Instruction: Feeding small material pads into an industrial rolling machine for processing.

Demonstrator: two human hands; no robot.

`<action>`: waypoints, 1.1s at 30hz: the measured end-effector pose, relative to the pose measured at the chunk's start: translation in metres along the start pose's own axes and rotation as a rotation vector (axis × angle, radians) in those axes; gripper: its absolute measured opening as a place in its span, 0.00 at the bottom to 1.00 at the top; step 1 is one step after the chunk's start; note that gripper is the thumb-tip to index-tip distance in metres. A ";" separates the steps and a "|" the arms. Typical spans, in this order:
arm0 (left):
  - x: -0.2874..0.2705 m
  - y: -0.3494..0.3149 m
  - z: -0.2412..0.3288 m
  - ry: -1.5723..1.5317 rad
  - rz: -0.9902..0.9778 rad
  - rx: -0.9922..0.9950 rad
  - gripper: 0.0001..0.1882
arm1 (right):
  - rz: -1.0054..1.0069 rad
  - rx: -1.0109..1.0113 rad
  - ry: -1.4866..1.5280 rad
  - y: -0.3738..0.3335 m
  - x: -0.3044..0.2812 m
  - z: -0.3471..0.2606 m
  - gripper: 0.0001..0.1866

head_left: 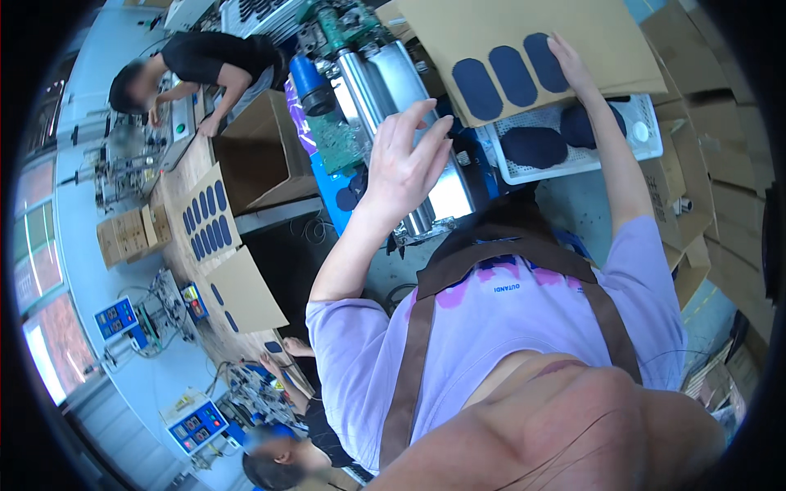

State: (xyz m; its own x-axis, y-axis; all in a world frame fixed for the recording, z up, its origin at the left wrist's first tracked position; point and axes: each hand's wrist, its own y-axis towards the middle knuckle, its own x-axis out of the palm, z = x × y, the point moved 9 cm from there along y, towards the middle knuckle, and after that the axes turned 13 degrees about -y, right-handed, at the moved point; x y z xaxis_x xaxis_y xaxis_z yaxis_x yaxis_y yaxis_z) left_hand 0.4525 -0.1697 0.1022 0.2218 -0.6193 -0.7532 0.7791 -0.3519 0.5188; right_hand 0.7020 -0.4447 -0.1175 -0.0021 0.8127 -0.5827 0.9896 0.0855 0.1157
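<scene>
My left hand [409,155] is raised over the shiny metal rollers [364,90] of a green and blue machine. Its fingers are apart and loosely bent, and nothing shows in them. At the upper right, my right hand [571,67] lies with outstretched fingers at the edge of a dark blue oval pad [544,61]. That pad is on a brown cardboard sheet [598,41], beside two more dark oval pads [513,75] in a row. Under the sheet's near edge is a white plastic basket [557,172] holding dark oval pieces [535,147].
Left of the machine stands an open cardboard box [266,155]. A long workbench [176,221] carries cardboard sheets with several small dark ovals [211,204]. Two other people [221,61] work along it. Stacked cardboard boxes [729,155] line the right side.
</scene>
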 end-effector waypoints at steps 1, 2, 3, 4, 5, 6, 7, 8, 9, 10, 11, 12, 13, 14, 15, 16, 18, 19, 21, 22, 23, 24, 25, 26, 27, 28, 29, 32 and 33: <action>-0.003 -0.004 -0.001 0.014 0.012 -0.013 0.16 | 0.045 -0.044 -0.077 -0.010 -0.006 -0.014 0.25; -0.004 -0.007 0.000 0.007 0.020 -0.014 0.16 | 0.094 -0.086 -0.153 -0.021 -0.013 -0.030 0.24; -0.008 -0.013 -0.001 0.013 0.029 -0.025 0.15 | 0.071 -0.111 -0.139 -0.035 -0.012 -0.054 0.24; -0.013 -0.019 -0.002 0.020 0.039 -0.037 0.15 | -0.012 -0.070 -0.117 -0.053 -0.011 -0.072 0.21; -0.016 -0.021 -0.002 0.009 0.050 -0.033 0.15 | -0.078 -0.020 -0.110 -0.074 -0.018 -0.083 0.18; -0.018 -0.023 -0.002 0.017 0.061 -0.041 0.15 | -0.201 -0.035 -0.156 -0.096 -0.012 -0.089 0.15; -0.019 -0.023 -0.003 0.003 0.065 -0.045 0.15 | -0.322 -0.047 -0.203 -0.116 -0.004 -0.089 0.12; -0.020 -0.025 -0.004 -0.011 0.069 -0.051 0.15 | -0.330 -0.055 -0.208 -0.134 0.000 -0.088 0.12; -0.021 -0.027 -0.005 -0.026 0.073 -0.057 0.15 | -0.431 -0.179 -0.341 -0.154 0.017 -0.091 0.10; -0.021 -0.028 -0.005 -0.041 0.076 -0.060 0.15 | -0.527 -0.301 -0.474 -0.171 0.036 -0.089 0.08; -0.021 -0.030 -0.005 -0.038 0.085 -0.065 0.15 | -0.531 -0.310 -0.479 -0.177 0.045 -0.080 0.08; -0.021 -0.031 -0.004 -0.048 0.085 -0.063 0.15 | -0.511 -0.291 -0.475 -0.180 0.052 -0.066 0.07; -0.022 -0.035 -0.003 -0.047 0.088 -0.070 0.14 | -0.498 -0.284 -0.464 -0.183 0.061 -0.054 0.07; -0.021 -0.037 -0.002 -0.055 0.089 -0.070 0.14 | -0.480 -0.267 -0.460 -0.184 0.064 -0.044 0.06; -0.020 -0.038 -0.001 -0.063 0.090 -0.070 0.14 | -0.461 -0.251 -0.455 -0.185 0.066 -0.032 0.06; -0.021 -0.040 -0.001 -0.061 0.098 -0.078 0.14 | -0.468 -0.259 -0.459 -0.186 0.068 -0.030 0.06; -0.021 -0.041 0.000 -0.082 0.098 -0.077 0.13 | -0.421 -0.345 -0.494 -0.189 0.067 -0.031 0.05; -0.022 -0.041 0.000 -0.092 0.098 -0.077 0.13 | -0.398 -0.388 -0.510 -0.190 0.067 -0.031 0.05; -0.024 -0.045 -0.002 -0.093 0.113 -0.092 0.13 | -0.388 -0.451 -0.528 -0.192 0.068 -0.035 0.05; -0.025 -0.048 -0.002 -0.098 0.122 -0.097 0.12 | -0.403 -0.430 -0.512 -0.193 0.068 -0.036 0.05; -0.028 -0.052 -0.003 -0.100 0.129 -0.103 0.12 | -0.419 -0.409 -0.494 -0.196 0.069 -0.038 0.05; -0.030 -0.056 -0.004 -0.103 0.138 -0.111 0.12 | -0.436 -0.388 -0.477 -0.199 0.069 -0.040 0.06; -0.032 -0.060 -0.005 -0.104 0.147 -0.119 0.12 | -0.455 -0.368 -0.460 -0.202 0.070 -0.042 0.06; -0.036 -0.064 -0.006 -0.092 0.165 -0.140 0.12 | -0.475 -0.392 -0.462 -0.207 0.072 -0.045 0.06; -0.036 -0.066 -0.007 -0.101 0.161 -0.148 0.11 | -0.461 -0.398 -0.480 -0.209 0.072 -0.045 0.06; -0.035 -0.067 -0.008 -0.109 0.157 -0.155 0.11 | -0.447 -0.405 -0.496 -0.211 0.071 -0.044 0.06; -0.034 -0.069 -0.008 -0.119 0.152 -0.161 0.11 | -0.432 -0.411 -0.512 -0.213 0.070 -0.042 0.06; -0.031 -0.081 -0.006 -0.140 0.180 -0.207 0.10 | -0.425 -0.426 -0.536 -0.221 0.057 -0.043 0.06; -0.033 -0.084 -0.008 -0.158 0.193 -0.222 0.10 | -0.409 -0.415 -0.539 -0.221 0.053 -0.045 0.06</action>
State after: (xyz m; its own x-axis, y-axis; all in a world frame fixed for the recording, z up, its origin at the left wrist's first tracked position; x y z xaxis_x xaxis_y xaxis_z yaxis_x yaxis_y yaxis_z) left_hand 0.3843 -0.1144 0.0802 0.2978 -0.7670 -0.5684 0.8441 -0.0666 0.5321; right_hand 0.4766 -0.3946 -0.1373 -0.1792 0.2883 -0.9406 0.7907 0.6112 0.0367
